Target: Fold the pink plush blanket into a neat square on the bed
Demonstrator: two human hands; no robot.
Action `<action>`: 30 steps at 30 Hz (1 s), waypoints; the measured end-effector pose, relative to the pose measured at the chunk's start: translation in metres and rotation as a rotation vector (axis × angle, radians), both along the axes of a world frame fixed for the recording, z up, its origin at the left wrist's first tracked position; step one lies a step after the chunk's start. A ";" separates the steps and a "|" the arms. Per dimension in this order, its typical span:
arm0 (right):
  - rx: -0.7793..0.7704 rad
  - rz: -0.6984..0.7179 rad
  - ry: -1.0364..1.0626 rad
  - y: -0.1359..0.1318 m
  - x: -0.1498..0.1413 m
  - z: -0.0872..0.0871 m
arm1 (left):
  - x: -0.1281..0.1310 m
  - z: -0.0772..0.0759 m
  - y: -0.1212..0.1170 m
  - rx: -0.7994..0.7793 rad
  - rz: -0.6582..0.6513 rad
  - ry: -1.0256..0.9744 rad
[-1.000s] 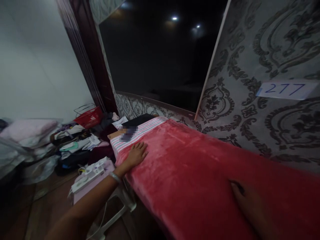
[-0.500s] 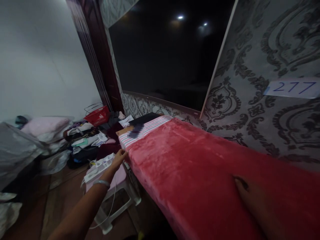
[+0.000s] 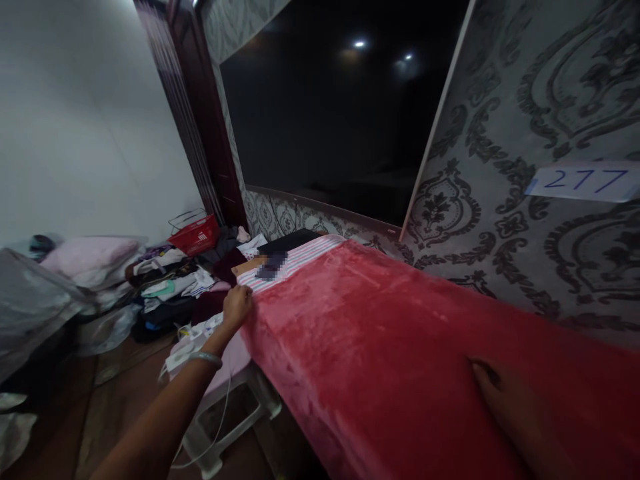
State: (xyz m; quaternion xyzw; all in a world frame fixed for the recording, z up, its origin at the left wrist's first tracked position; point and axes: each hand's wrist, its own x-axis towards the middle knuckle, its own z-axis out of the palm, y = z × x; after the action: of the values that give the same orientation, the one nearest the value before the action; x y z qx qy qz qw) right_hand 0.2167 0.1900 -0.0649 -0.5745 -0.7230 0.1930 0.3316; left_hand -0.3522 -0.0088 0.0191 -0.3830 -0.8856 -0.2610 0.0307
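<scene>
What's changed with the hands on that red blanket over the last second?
The left hand slid off the top of the red blanket to its far left corner and now appears to pinch the edge there. The right hand stayed flat on the blanket near the wall. The striped cloth beyond the blanket lies as before.

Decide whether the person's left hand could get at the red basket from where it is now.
Probably not: the left hand is at the red blanket's corner, while the red basket sits far beyond, across heaped clothes.
</scene>
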 end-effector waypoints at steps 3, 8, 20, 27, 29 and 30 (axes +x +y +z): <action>-0.013 0.008 -0.005 -0.001 0.000 0.002 | 0.018 0.010 0.035 -0.069 -0.115 0.098; 0.006 0.011 0.041 -0.001 -0.002 0.003 | 0.031 0.010 0.084 -0.198 -0.170 0.167; 0.144 0.017 0.076 -0.012 -0.019 0.014 | 0.026 0.018 0.099 -0.241 -0.151 0.290; 0.058 -0.001 -0.052 -0.030 -0.037 0.056 | 0.087 0.014 0.156 -0.115 -0.513 0.361; 0.049 -0.031 -0.060 -0.029 -0.040 0.062 | 0.125 0.006 0.183 -0.054 -0.701 0.369; 0.047 -0.045 -0.063 -0.027 -0.040 0.064 | 0.146 0.002 0.196 -0.036 -0.783 0.364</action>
State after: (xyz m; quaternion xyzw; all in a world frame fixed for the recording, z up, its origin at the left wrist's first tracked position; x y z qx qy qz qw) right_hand 0.1770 0.1626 -0.0012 -0.5887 -0.7242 0.1503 0.3261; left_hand -0.2062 0.1872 0.0207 -0.7302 -0.6582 -0.1655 0.0786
